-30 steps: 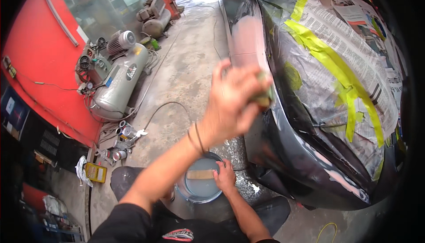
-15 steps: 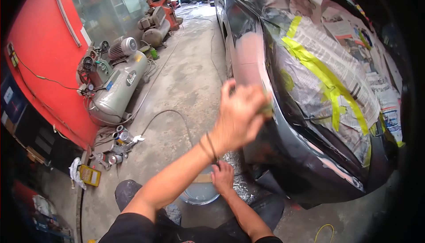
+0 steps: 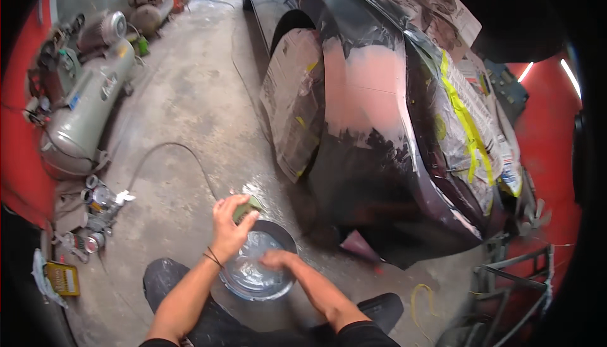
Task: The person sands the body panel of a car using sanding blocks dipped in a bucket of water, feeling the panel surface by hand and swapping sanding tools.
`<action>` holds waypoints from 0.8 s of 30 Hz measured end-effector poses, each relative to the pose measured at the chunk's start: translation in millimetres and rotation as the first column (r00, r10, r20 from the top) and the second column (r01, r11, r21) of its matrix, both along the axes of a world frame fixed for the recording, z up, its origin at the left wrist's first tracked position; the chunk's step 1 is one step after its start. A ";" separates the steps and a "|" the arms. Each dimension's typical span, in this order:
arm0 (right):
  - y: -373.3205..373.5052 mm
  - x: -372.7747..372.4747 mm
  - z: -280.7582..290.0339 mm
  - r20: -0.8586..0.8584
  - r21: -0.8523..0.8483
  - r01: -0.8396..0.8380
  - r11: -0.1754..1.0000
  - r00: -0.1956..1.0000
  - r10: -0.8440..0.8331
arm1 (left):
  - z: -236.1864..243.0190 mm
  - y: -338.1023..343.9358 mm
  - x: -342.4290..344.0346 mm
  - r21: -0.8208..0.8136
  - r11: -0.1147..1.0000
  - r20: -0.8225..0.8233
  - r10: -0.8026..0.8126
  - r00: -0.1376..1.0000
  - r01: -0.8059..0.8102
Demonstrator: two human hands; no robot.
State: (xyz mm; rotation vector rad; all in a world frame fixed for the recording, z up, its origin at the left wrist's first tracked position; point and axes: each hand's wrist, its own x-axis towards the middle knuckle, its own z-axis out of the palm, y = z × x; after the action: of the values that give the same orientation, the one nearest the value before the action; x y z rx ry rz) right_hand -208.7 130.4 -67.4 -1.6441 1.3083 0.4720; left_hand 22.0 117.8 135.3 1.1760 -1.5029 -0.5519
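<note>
My left hand grips a small green block, perhaps a sponge or sanding pad, over the far rim of a round basin. My right hand is inside the basin, at the cloudy water. Its fingers are smeared by motion, and what they hold, if anything, is hidden. Right of the basin stands a dark car body. A pinkish filler patch covers its corner panel, with rough edges over the dark paint.
Newspaper covers the wheel; more masking paper and yellow tape cover the car's end. A grey air compressor stands left, near cans. A black hose curves across the floor. A metal frame stands right.
My left hand has come down and left from the car's panel to the basin, still holding the block. My right hand has moved into the basin. The view has swung right.
</note>
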 end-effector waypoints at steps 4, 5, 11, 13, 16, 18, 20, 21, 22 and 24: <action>-30.6 1.8 234.4 0.373 0.106 0.192 0.976 0.902 -0.218 | -19.1 -13.6 57.3 0.112 0.994 0.007 -0.004 1.000 0.003; -31.2 -0.9 312.8 0.346 -0.151 0.301 0.942 0.908 -0.235 | -18.5 -15.9 59.1 0.151 0.988 -0.001 -0.024 1.000 0.024; -94.1 -37.3 534.3 -0.385 -0.920 -0.391 -0.028 0.915 -0.118 | -17.3 -23.7 19.5 0.155 0.966 -0.035 -0.206 0.978 0.209; -131.2 -63.9 517.9 -0.548 -0.792 -0.576 -0.200 0.817 -0.179 | -17.8 -21.4 6.8 0.115 0.955 -0.016 -0.273 0.962 0.273; -170.6 -41.0 482.2 -0.597 -0.708 -0.661 -0.250 0.749 -0.288 | -22.0 -10.6 8.9 0.132 0.943 -0.004 -0.307 0.952 0.305; -219.5 -34.7 508.1 -0.566 -0.712 -0.658 -0.247 0.745 -0.354 | -18.7 -6.0 15.2 0.146 0.932 0.014 -0.337 0.942 0.331; -246.9 -26.1 546.4 -0.559 -0.697 -0.676 -0.238 0.720 -0.411 | -12.9 -8.1 13.3 0.140 0.929 0.032 -0.351 0.936 0.344; -253.4 -31.2 555.5 -0.575 -0.678 -0.703 -0.215 0.689 -0.441 | -7.5 -7.2 11.1 0.134 0.923 0.041 -0.370 0.928 0.362; -251.7 -40.2 556.9 -0.562 -0.678 -0.697 -0.233 0.696 -0.448 | -0.2 -7.7 9.9 0.123 0.924 0.047 -0.369 0.928 0.361; -232.7 -38.9 527.5 -0.498 -0.713 -0.656 -0.247 0.722 -0.480 | -12.7 -11.2 14.1 0.128 0.912 0.039 -0.398 0.916 0.391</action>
State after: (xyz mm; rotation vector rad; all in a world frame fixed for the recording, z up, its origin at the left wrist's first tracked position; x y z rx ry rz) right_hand -247.6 -102.3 460.0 -3.3148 2.5658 -0.1875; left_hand 36.1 106.6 122.5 0.9852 -1.7989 -0.8930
